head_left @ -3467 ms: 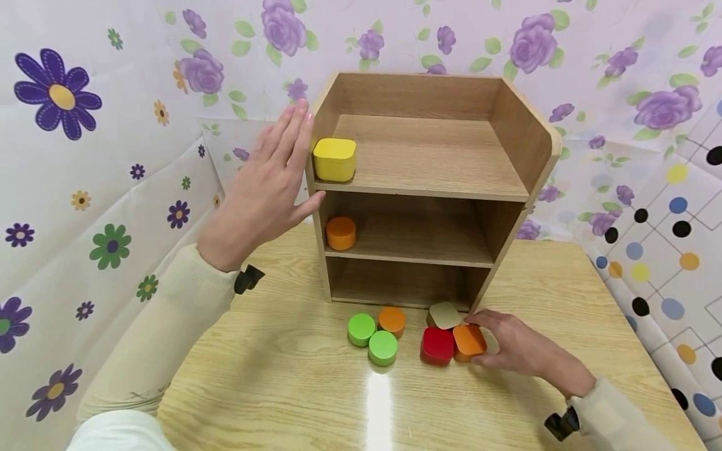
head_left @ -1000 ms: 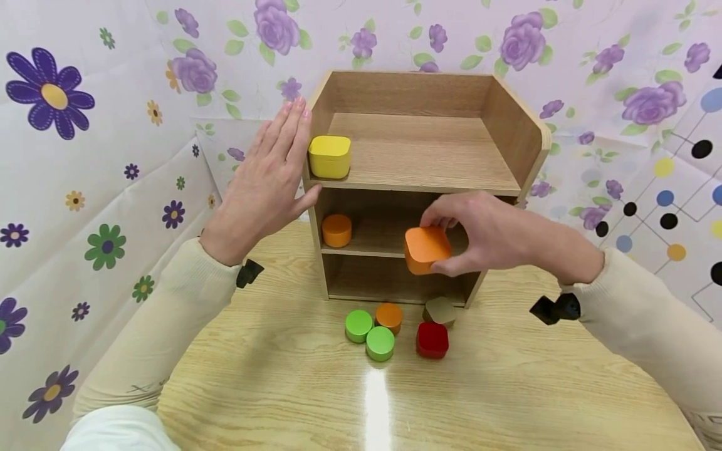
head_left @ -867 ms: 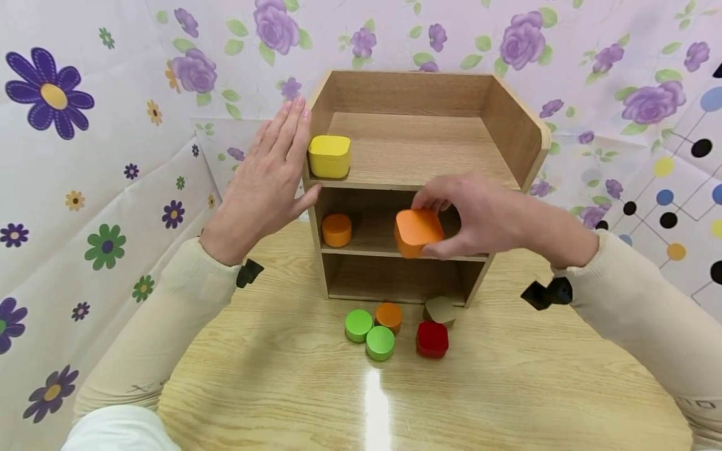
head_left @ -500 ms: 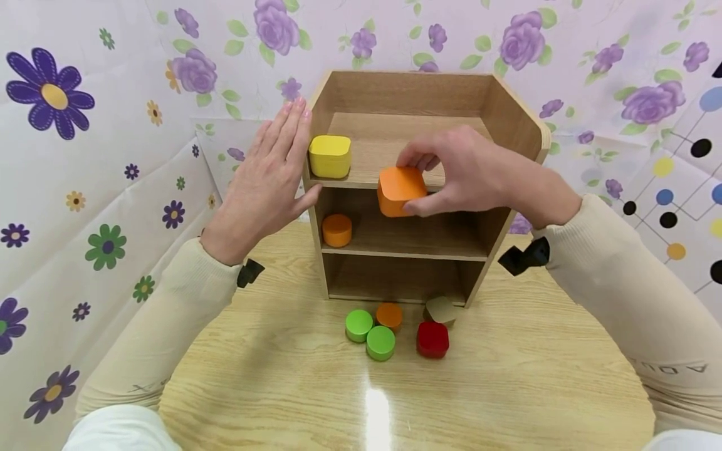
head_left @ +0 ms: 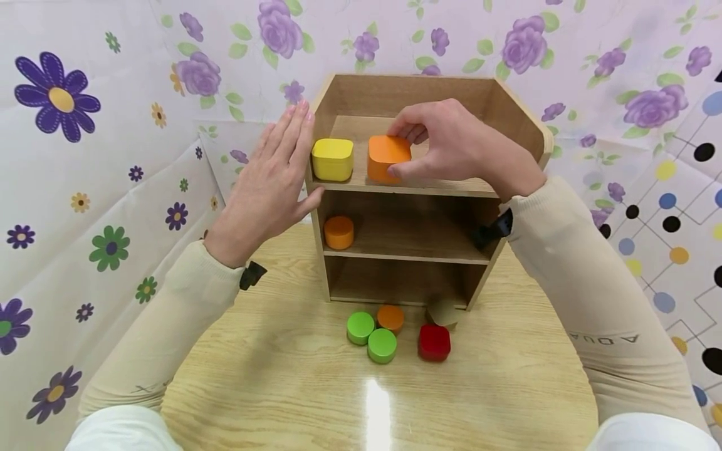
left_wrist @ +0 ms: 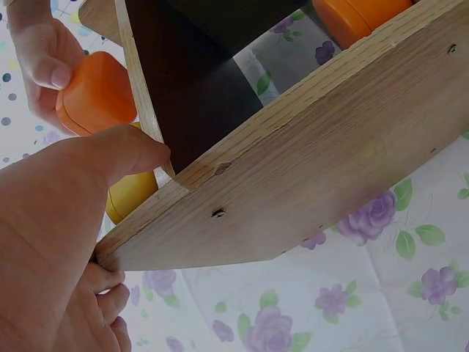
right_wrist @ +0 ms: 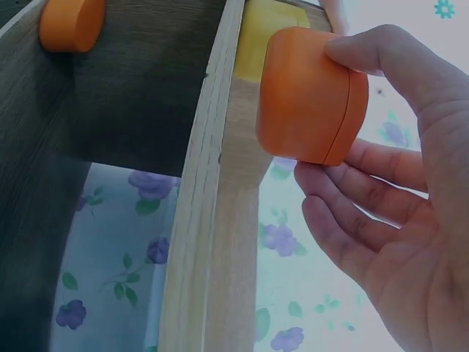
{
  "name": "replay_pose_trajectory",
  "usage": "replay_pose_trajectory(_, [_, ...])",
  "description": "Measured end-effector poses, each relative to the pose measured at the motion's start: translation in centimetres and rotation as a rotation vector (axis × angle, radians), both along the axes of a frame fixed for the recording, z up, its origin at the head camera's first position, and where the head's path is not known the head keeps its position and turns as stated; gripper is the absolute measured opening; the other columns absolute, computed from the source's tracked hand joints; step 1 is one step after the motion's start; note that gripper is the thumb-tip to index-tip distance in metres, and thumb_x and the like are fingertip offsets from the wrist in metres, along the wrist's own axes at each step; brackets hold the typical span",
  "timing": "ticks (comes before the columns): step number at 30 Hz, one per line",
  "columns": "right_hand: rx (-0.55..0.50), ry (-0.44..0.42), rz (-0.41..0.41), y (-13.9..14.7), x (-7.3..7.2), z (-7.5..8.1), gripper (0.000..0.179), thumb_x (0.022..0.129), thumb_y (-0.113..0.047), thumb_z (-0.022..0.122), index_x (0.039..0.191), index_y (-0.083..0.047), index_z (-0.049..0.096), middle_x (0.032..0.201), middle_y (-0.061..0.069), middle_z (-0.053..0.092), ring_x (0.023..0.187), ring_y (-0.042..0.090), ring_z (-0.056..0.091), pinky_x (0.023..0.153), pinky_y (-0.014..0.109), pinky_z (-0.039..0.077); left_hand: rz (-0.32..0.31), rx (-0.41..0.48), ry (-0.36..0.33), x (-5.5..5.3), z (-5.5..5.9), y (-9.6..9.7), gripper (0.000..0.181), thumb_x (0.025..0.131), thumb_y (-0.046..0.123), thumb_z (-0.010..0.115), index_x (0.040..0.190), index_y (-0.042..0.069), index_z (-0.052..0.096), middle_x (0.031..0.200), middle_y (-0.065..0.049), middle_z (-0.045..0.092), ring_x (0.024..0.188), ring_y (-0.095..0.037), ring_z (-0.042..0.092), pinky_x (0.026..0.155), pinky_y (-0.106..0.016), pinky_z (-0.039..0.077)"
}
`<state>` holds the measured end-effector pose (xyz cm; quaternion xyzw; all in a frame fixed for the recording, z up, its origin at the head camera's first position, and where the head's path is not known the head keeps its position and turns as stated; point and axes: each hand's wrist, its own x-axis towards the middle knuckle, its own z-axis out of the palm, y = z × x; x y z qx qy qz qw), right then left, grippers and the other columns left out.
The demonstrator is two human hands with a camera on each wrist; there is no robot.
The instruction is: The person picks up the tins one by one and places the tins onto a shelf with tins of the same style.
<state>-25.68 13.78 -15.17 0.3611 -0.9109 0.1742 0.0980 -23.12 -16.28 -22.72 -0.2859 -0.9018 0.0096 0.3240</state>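
Note:
My right hand [head_left: 451,147] grips a square orange lidded box [head_left: 389,156] between thumb and fingers, at the front of the top board of the wooden shelf unit [head_left: 425,164]. Whether the box touches the board I cannot tell. To its left, a small gap away, stands a yellow square box [head_left: 333,161]. My left hand [head_left: 271,178] lies against the unit's left side, fingers straight, its thumb at the front edge. In the left wrist view the thumb [left_wrist: 132,150] touches that edge. A round orange box [head_left: 339,232] sits at the left of the middle shelf.
On the table [head_left: 282,376] in front of the unit are two round green boxes [head_left: 382,346], a round orange box [head_left: 390,318], a red square box [head_left: 434,342] and a grey-beige box [head_left: 442,313]. Patterned cloth walls [head_left: 113,188] stand behind and at both sides.
My right hand has picked up the square orange box from the table beside the red one and raised it leftward to the top board. The left hand has stayed against the unit's side.

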Motion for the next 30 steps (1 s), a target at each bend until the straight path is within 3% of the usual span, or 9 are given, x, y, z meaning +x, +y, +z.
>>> replay_pose_trajectory(12, [-0.045,-0.047,-0.013,-0.8,-1.4,-1.0,0.047,0.088,-0.035,0.081,0.126,-0.008,0.072,0.116,0.007,0.076,0.110,0.023,0.069,0.107,0.040,0.054,-0.001,-0.007,0.006,0.0,-0.1,0.1,0.109,0.094,0.036,0.077,0.167,-0.005,0.008,0.178,-0.022,0.009,0.166,-0.037,0.013,0.136,-0.050,0.014])
replay_pose_trajectory(30, [-0.012,-0.121,-0.038,-1.4,-1.6,-1.4,0.050,0.092,-0.038,0.076,0.132,-0.009,0.069,0.123,0.007,0.074,0.116,0.025,0.068,0.111,0.044,0.053,0.002,0.005,-0.015,0.0,0.1,0.2,0.108,0.094,0.035,0.076,0.167,-0.005,0.008,0.178,-0.021,0.008,0.166,-0.037,0.012,0.136,-0.050,0.016])
